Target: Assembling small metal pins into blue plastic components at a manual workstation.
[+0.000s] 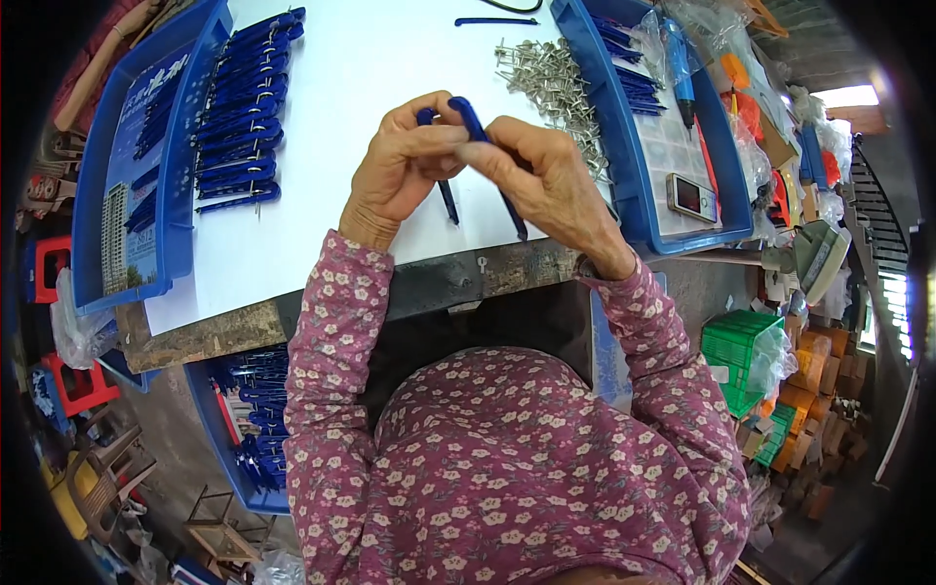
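My left hand [395,171] is closed, its fingers pinching a slim dark blue plastic piece [448,203] whose lower end points down toward the table edge. Between the thumb and fingers of my right hand [551,180] is a second long blue plastic piece [513,213] with a rounded top. The two hands meet over the white table sheet [380,49], and the fingertips cover the middle of both pieces. A pile of small silver metal pins [551,83] lies beyond my right hand. To the left, several blue pieces with metal pins [239,127] form a long stacked row.
Blue trays [180,214] [639,185] flank the work sheet. The right one holds blue pieces, a blue pen-like tool [679,73] and a small device with a screen [692,198]. One blue strip [495,20] lies at the far edge. Below the table sits a bin [219,429] of blue pieces.
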Tool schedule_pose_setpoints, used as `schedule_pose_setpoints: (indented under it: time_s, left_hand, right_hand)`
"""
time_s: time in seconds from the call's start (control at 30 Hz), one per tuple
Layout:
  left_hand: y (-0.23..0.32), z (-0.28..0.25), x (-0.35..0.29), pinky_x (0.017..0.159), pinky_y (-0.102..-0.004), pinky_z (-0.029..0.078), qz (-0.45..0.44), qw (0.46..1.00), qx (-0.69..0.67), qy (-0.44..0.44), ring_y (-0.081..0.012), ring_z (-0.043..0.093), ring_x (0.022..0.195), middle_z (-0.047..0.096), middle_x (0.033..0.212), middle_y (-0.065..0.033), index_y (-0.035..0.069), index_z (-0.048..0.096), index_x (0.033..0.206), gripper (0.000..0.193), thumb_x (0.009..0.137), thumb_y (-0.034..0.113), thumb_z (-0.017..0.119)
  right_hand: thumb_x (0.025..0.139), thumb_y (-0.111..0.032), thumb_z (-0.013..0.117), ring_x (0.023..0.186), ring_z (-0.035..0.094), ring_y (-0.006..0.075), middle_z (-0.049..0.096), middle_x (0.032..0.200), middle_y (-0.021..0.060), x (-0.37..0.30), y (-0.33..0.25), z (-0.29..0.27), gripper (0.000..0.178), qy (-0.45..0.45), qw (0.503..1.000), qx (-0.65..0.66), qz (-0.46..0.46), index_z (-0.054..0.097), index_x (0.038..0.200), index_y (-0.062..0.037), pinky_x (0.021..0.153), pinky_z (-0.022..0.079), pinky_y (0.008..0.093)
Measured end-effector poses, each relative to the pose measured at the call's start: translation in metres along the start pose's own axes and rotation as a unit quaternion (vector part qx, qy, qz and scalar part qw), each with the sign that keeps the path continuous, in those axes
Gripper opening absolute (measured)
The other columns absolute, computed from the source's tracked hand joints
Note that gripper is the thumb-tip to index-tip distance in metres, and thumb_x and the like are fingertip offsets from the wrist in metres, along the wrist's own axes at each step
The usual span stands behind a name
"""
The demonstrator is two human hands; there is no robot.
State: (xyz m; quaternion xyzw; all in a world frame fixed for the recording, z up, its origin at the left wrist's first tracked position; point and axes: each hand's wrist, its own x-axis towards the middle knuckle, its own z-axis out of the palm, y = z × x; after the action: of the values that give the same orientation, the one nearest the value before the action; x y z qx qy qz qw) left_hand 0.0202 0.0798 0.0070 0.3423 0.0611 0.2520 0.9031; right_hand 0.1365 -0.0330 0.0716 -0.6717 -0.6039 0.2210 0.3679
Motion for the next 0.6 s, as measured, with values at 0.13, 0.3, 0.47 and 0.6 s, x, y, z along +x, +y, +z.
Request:
schedule_pose_setpoints:
  time_s: [0.13,0.3,0.47,0.6]
  left_hand:
    - [0.004,0.012,-0.003,0.046,-0.0163,0.032,-0.021,0.998,0.05,-0.014,-0.0043,0.044,0.054,0.053,0.068,-0.0007,0.0,0.053,0.094,0.019,0.078,0.008,0.061]
    - [0.002,0.04,-0.008,0.067,-0.0228,0.042,-0.007,0.992,0.119,-0.037,-0.0129,0.052,0.073,0.057,0.084,-0.0088,-0.009,0.041,0.117,0.044,0.08,0.008,0.057]
    - [-0.004,0.044,-0.01,0.072,-0.0232,0.043,-0.011,0.99,0.13,-0.049,-0.0129,0.052,0.073,0.056,0.09,-0.0101,-0.01,0.041,0.119,0.046,0.08,0.008,0.055]
    - [-0.005,0.046,-0.013,0.073,-0.0239,0.045,-0.013,0.989,0.138,-0.048,-0.0144,0.055,0.075,0.057,0.089,-0.0115,-0.01,0.038,0.121,0.047,0.08,0.008,0.054]
  right_hand:
    - [0.087,-0.023,0.054,0.048,0.035,0.0022,0.046,0.055,-0.0024,-0.001,0.022,0.0,0.026,0.027,0.987,0.155,0.023,0.057,0.071,-0.0029,0.042,0.027,0.0192]
    - [0.087,-0.031,0.052,0.048,0.04,0.0024,0.056,0.065,0.0019,-0.01,0.059,-0.004,0.029,-0.015,0.889,0.44,0.126,0.057,0.075,-0.0055,0.043,0.03,0.0135]
    - [0.087,-0.028,0.052,0.052,0.043,0.0036,0.059,0.072,0.0044,-0.017,0.068,0.002,0.032,-0.028,0.846,0.521,0.113,0.06,0.087,0.0024,0.041,0.031,0.0141]
    - [0.087,-0.028,0.052,0.052,0.042,0.004,0.057,0.07,0.0027,-0.019,0.07,0.003,0.032,-0.035,0.841,0.527,0.116,0.06,0.089,0.0028,0.041,0.032,0.0145]
